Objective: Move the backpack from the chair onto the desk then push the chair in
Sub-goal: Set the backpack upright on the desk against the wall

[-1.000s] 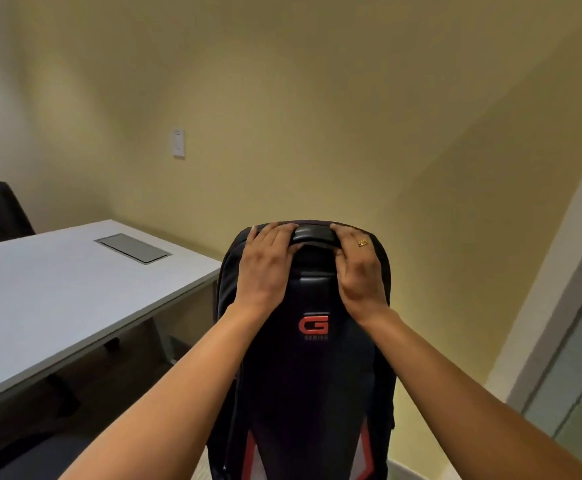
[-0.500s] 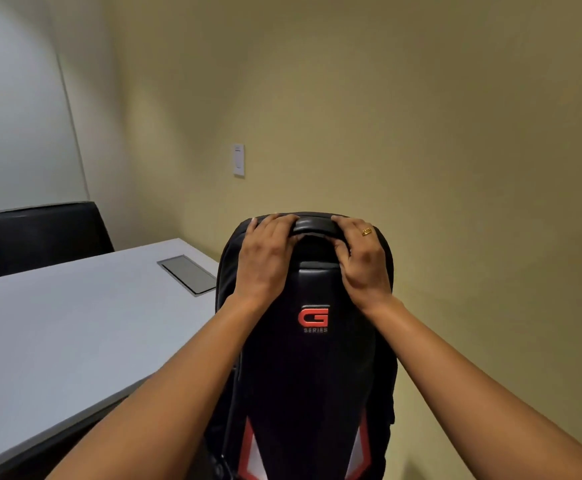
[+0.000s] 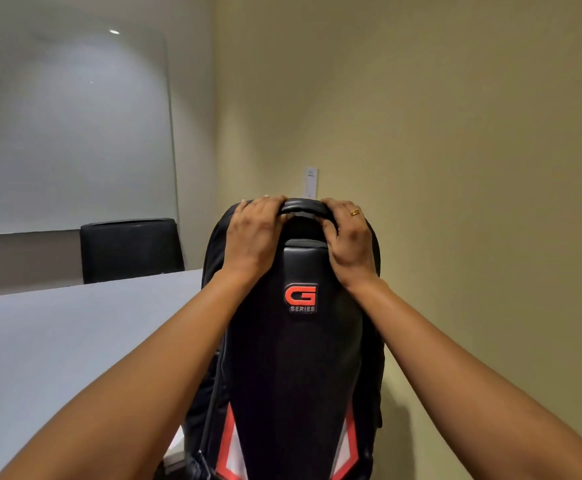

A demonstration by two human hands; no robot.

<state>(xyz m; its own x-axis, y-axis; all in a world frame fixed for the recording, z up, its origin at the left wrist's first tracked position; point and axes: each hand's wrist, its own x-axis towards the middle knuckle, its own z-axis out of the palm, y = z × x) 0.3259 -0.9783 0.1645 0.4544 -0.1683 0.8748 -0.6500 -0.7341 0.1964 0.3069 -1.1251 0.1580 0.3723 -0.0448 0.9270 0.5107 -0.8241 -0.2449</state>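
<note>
A black backpack (image 3: 293, 368) with a red "G SERIES" badge and red-and-white chevrons hangs upright in front of me, held up in the air. My left hand (image 3: 253, 237) grips the left end of its top handle. My right hand (image 3: 348, 240), with a gold ring, grips the right end. The white desk (image 3: 57, 358) stretches out on the left, its near corner beside the bag's lower left. The chair the bag came from is out of view.
A black chair (image 3: 130, 249) stands at the far end of the desk against a glass whiteboard (image 3: 68, 133). A yellow wall (image 3: 455, 168) with a small white switch plate (image 3: 311, 181) runs close behind and to the right of the backpack.
The view has swung left: the desk and far chair now lie more in front, and the desk's inset panel has gone behind the bag. Both hands keep their hold on the handle.
</note>
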